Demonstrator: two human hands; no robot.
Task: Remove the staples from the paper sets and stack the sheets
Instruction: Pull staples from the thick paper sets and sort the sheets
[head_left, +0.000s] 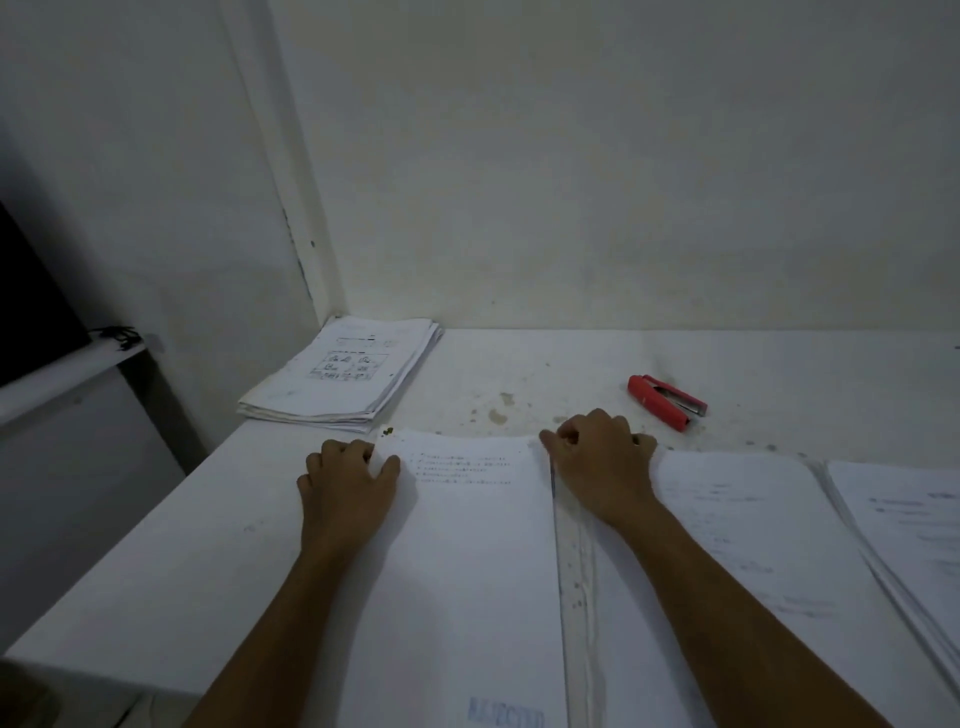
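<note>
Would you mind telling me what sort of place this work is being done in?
Probably a plain office or study corner. A white table is pushed into the corner of bare walls, with stacks of printed sheets and a red stapler on it. Both hands rest at the top corners of a paper set.

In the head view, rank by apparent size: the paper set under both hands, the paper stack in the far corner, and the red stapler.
1. White paper set under the hands, though nearness to the camera enlarges it.
2. Stack of printed white sheets in the far left corner.
3. Red stapler, clearly smallest.
</note>
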